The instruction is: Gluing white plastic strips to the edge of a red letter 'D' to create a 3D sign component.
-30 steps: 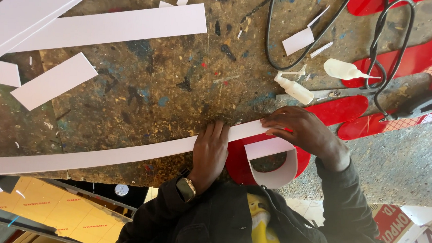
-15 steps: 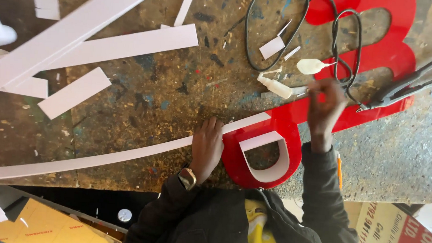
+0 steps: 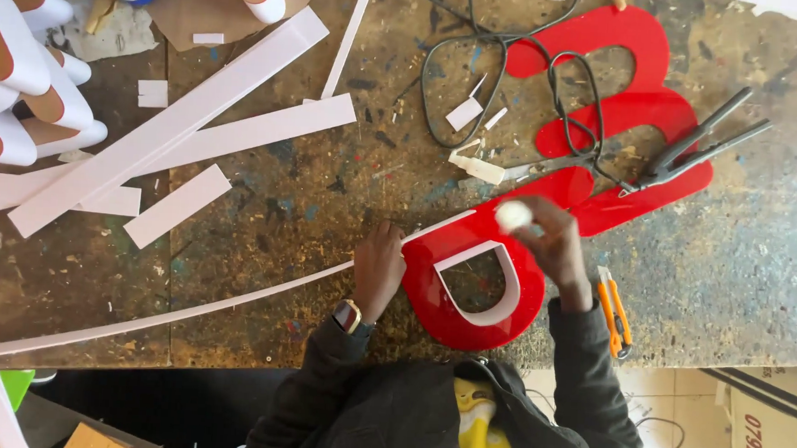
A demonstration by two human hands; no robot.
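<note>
Left hand (image 3: pixel 380 270) lies flat on the desk (image 3: pixel 327 202), fingers (image 3: pixel 388 242) together and pressed down on the long white strip (image 3: pixel 185 308) right where it meets the red letter (image 3: pixel 467 300). Nothing gripped, just pinning. Right hand (image 3: pixel 552 241) is raised over the letter, fingers curled and pinching a small white tube (image 3: pixel 513 215), likely glue, cap end toward the camera.

Red letter sits flat near the desk's near edge, between the two hands, and runs up toward the far right. A white strip liner (image 3: pixel 481 287) already bends around the inside of its lower cut-out. Black cable (image 3: pixel 551 87) and a black-handled tool (image 3: pixel 693 144) lie across the upper part.

Handling, judged: the strip looks thin, light and springy, stiff along its length but easily bent flat-wise, so it probably wants to snap back; best held by pressing down close to the joint, as the left hand does. The long free end trails left along the desk and could swing. The letter looks like rigid glossy plastic sheet, slippery on its face, better taken by the edges. The tube is small and soft, fine in a fingertip pinch.

Orange cutter (image 3: pixel 614 313) lies just right of the right wrist. Loose white offcuts (image 3: pixel 177 205) further left.
</note>
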